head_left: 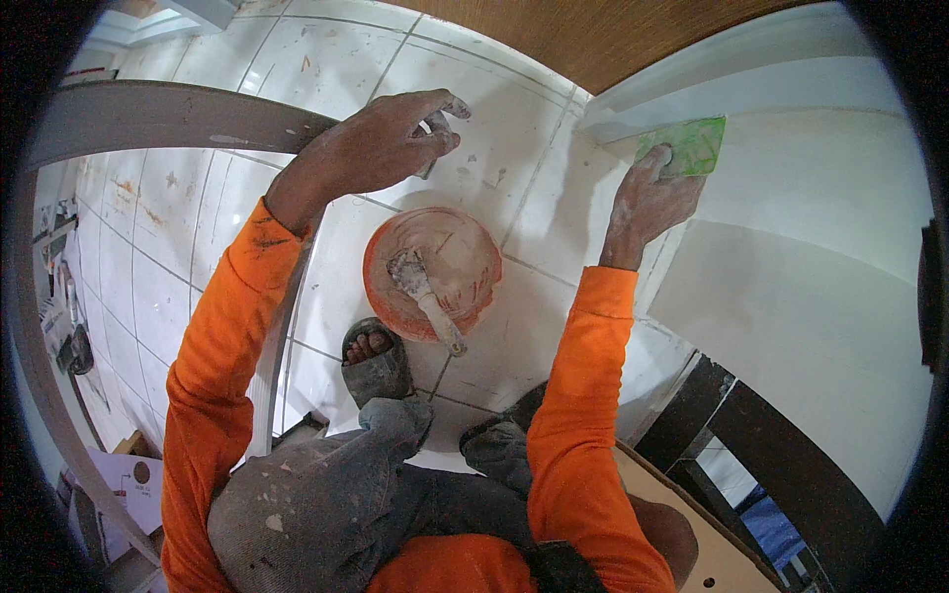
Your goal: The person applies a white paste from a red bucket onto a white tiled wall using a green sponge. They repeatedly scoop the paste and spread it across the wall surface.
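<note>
My right hand grips a flat green rectangular piece, smeared with white, thumb across its face. It lies at the white wall, by a ledge; whether it is a spreader or an abrasive sheet I cannot tell. My left hand is over the end of a grey bar, its fingers curled around a small greyish thing that is mostly hidden. Between my arms, an orange-rimmed bowl coated with pale paste stands on the floor. A paste-caked putty knife or brush with a pale handle rests in it.
White floor tiles carry smears and specks. My sandalled foot is just below the bowl. A brown wooden panel rises at the top. Dark slats stand at lower right, beside a cardboard edge. Assorted items lie at far left.
</note>
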A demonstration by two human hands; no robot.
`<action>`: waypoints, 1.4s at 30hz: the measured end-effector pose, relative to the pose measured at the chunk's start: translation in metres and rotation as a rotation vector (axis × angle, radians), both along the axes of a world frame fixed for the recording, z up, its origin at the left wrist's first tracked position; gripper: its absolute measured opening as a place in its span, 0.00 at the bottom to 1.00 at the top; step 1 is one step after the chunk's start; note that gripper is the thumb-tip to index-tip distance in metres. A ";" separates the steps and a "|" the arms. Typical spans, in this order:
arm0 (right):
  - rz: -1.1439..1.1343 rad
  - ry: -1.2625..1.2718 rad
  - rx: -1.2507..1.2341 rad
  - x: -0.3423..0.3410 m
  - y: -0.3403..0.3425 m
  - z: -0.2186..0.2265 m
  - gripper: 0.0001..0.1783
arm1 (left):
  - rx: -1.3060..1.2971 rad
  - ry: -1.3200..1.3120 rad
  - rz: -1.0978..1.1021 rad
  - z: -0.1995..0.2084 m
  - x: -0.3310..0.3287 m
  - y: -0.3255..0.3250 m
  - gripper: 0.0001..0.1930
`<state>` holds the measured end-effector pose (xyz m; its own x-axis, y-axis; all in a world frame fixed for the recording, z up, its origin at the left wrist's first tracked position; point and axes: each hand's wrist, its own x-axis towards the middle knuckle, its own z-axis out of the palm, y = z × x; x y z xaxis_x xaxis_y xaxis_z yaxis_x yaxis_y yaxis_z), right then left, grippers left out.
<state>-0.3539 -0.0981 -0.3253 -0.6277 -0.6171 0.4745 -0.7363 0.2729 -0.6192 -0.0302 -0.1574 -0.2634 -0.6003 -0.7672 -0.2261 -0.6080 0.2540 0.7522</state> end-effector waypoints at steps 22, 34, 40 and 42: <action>0.038 0.054 -0.147 0.004 -0.005 0.028 0.22 | 0.021 0.023 -0.020 0.006 0.000 0.000 0.19; 0.011 0.100 -0.202 0.008 -0.006 0.047 0.14 | -0.030 0.073 -0.055 0.001 0.002 -0.001 0.19; 0.015 0.100 -0.218 0.013 -0.007 0.054 0.13 | 0.020 0.024 -0.033 0.002 0.001 -0.001 0.18; 0.037 0.128 -0.212 0.011 -0.007 0.056 0.13 | 0.084 0.042 -0.022 0.010 -0.001 -0.001 0.18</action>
<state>-0.3425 -0.1047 -0.2688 -0.5329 -0.5172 0.6697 -0.8194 0.1180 -0.5609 -0.0308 -0.1584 -0.2532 -0.6271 -0.7331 -0.2634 -0.5704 0.2018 0.7962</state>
